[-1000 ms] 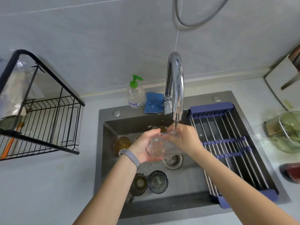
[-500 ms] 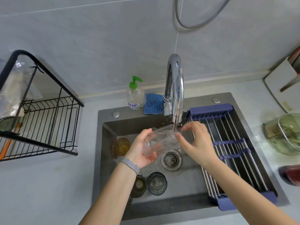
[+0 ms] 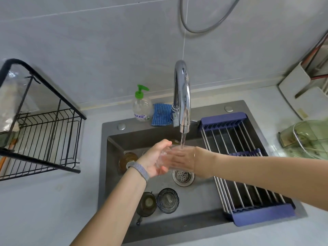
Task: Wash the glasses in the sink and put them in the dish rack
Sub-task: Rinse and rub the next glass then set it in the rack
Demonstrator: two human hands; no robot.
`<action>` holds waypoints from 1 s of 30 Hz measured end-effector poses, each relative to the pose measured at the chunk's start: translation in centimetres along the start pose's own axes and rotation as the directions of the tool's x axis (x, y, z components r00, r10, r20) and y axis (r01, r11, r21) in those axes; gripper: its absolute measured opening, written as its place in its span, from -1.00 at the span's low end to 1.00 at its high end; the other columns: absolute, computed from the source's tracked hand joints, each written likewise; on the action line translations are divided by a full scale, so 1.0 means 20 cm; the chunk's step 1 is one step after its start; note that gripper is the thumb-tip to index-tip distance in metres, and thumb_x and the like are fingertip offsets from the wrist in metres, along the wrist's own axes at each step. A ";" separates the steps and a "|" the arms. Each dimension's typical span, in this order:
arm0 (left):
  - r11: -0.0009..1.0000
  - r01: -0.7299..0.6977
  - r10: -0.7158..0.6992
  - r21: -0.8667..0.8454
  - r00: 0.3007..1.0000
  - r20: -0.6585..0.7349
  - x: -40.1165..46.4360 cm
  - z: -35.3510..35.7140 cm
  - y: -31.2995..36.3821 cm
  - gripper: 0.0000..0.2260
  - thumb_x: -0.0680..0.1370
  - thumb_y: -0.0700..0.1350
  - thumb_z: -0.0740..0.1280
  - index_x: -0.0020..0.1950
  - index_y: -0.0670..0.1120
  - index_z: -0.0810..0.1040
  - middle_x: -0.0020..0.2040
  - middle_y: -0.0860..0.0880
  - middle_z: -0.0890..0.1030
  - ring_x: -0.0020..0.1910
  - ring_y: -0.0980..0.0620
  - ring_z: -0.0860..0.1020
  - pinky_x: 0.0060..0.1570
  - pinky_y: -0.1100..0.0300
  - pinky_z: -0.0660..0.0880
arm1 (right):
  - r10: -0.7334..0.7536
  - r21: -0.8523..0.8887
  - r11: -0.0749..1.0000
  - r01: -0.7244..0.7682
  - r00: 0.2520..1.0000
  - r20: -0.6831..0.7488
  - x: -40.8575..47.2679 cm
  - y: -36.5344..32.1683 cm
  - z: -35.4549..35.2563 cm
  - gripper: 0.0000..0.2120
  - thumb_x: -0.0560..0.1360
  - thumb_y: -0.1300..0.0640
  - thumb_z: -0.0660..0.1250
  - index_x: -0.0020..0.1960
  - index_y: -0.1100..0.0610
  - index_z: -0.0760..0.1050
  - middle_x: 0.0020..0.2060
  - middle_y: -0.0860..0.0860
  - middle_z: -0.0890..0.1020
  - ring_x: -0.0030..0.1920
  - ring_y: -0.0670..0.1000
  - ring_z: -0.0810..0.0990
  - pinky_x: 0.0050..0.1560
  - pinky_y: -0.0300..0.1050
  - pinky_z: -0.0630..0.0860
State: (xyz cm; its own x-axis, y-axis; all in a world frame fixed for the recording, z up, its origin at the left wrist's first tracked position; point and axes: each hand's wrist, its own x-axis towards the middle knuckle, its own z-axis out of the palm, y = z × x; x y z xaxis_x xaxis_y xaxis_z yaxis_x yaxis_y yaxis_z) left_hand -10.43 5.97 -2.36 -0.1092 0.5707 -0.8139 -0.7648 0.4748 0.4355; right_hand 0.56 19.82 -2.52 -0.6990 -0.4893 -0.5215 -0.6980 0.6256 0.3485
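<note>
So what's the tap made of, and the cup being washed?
The faucet looks like polished chrome metal: it is mirror-shiny and reflects the room. The cup looks like clear glass, possibly plastic: the right hand shows through its wall.

four glasses point(image 3: 167, 200), two racks point(image 3: 44, 139), one faucet point(image 3: 182, 96)

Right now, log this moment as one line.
rinsing clear glass under tap | left hand holds | right hand rubs inside | dish rack unused

right hand point(image 3: 179, 159) blurred inside clear glass point(image 3: 167, 158), green container point(image 3: 307, 139) cut by edge
</note>
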 end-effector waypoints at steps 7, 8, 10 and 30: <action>0.991 -0.133 0.128 -0.032 0.983 -0.135 0.01 -0.04 -0.05 -0.74 0.49 0.09 0.36 -0.02 -0.08 0.48 -0.19 -0.04 0.52 -0.46 0.11 0.41 -0.63 0.35 0.24 | 0.293 0.990 -0.043 0.136 0.949 -0.117 0.01 -0.06 -0.01 -0.19 0.38 0.32 0.39 0.56 0.03 0.18 0.48 -0.01 0.36 0.49 -0.05 0.29 0.52 0.05 0.22; 0.992 -0.126 0.126 0.007 0.983 -0.135 0.01 -0.04 -0.05 -0.74 0.49 0.10 0.37 -0.04 -0.08 0.48 -0.20 -0.04 0.52 -0.47 0.12 0.39 -0.62 0.35 0.23 | 0.262 0.989 -0.089 0.115 0.961 -0.088 0.02 -0.09 -0.01 -0.18 0.41 0.32 0.40 0.57 0.04 0.14 0.50 -0.01 0.31 0.50 -0.07 0.28 0.53 0.03 0.19; 0.995 -0.086 0.090 0.043 0.989 -0.121 0.01 -0.03 -0.05 -0.76 0.51 0.09 0.34 -0.07 -0.08 0.50 -0.23 -0.03 0.53 -0.46 0.12 0.41 -0.64 0.37 0.23 | 0.165 0.972 0.225 0.071 0.980 -0.110 0.00 -0.08 -0.03 -0.20 0.47 0.29 0.34 0.59 0.03 0.04 0.54 -0.09 0.15 0.51 -0.12 0.16 0.56 -0.05 0.07; 0.993 -0.117 0.113 -0.017 0.983 -0.146 0.03 -0.01 -0.05 -0.70 0.53 0.07 0.34 0.09 -0.11 0.45 -0.24 -0.04 0.50 -0.45 0.09 0.44 -0.67 0.36 0.26 | 0.274 0.454 0.878 -0.152 0.937 -0.217 0.03 -0.13 0.11 -0.19 0.53 0.29 0.18 0.59 0.02 -0.24 0.59 0.06 -0.08 0.58 0.03 -0.14 0.57 0.03 -0.14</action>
State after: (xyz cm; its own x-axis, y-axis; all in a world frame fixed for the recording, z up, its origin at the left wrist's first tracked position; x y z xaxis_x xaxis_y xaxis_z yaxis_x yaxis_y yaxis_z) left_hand -9.89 5.73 -3.43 -0.2866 0.5170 -0.8066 -0.7575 0.3931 0.5212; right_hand 2.27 19.33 -5.40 -0.8800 -0.4190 -0.2237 -0.4362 0.8993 0.0317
